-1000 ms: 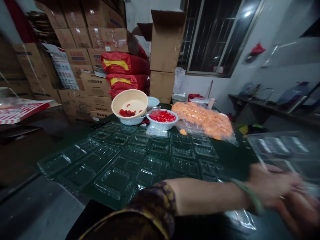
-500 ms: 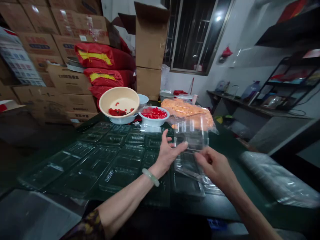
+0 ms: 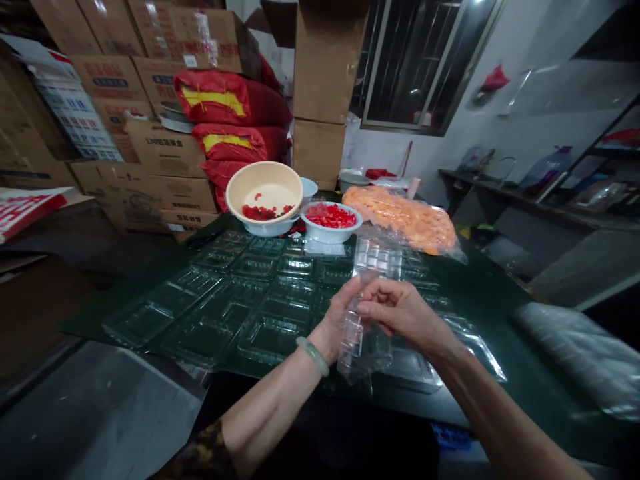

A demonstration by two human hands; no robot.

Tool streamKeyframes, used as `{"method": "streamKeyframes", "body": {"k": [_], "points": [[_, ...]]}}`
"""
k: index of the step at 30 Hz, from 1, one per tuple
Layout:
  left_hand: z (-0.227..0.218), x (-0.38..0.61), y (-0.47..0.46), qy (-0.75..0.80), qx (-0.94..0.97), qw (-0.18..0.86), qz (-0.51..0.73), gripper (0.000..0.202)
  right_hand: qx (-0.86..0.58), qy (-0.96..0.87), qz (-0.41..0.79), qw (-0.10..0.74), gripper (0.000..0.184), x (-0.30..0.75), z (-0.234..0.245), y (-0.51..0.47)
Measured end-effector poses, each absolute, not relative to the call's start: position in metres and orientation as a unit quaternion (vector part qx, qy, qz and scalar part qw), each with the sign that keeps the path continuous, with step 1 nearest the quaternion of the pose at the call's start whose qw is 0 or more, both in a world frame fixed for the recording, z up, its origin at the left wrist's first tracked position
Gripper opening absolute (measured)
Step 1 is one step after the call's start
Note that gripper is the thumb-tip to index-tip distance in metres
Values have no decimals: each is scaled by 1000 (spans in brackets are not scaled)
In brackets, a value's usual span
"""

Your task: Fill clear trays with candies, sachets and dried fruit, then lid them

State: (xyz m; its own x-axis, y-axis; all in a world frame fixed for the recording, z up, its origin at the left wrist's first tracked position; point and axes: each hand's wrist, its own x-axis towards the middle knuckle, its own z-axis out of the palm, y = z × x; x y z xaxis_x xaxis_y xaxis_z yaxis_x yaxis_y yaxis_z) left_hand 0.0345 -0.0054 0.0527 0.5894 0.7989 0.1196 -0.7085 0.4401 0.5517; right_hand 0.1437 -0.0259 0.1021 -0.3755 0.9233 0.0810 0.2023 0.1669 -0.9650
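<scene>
My left hand [image 3: 337, 320], with a pale green bangle at the wrist, and my right hand [image 3: 400, 312] meet over the table and both grip a clear plastic blister tray [image 3: 365, 353]. The tray stands on edge and bends between them, its upper part [image 3: 377, 257] rising past my fingers. Several more clear blister trays [image 3: 215, 327] lie flat on the dark green table [image 3: 483, 287] beneath and left of my hands. Farther off are a beige bowl [image 3: 265, 183] with red pieces, a white bowl [image 3: 331, 237] of red pieces, and a plastic bag of orange pieces [image 3: 400, 217].
Stacked cardboard boxes [image 3: 165, 153] and red sacks [image 3: 230, 100] stand behind the table. A wrapped stack of clear plastic [image 3: 575, 353] lies at the right. A wall shelf [image 3: 525, 207] with bottles runs along the right wall.
Since a second ago, my hands have come in from the far right to the table's middle. Over the last half second they have closed together around the tray, which now bends between them.
</scene>
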Motion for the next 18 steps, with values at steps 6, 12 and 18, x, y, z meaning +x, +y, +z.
{"method": "streamKeyframes", "body": {"k": [6, 12, 18], "points": [[46, 42, 4, 45, 303, 851, 427, 95, -395, -642, 539, 376, 27, 152, 93, -20], [46, 51, 8, 105, 335, 845, 403, 89, -410, -614, 545, 398, 33, 162, 88, -16], [46, 60, 10, 116, 357, 837, 399, 80, -406, -591, 564, 410, 36, 170, 83, -12]]}}
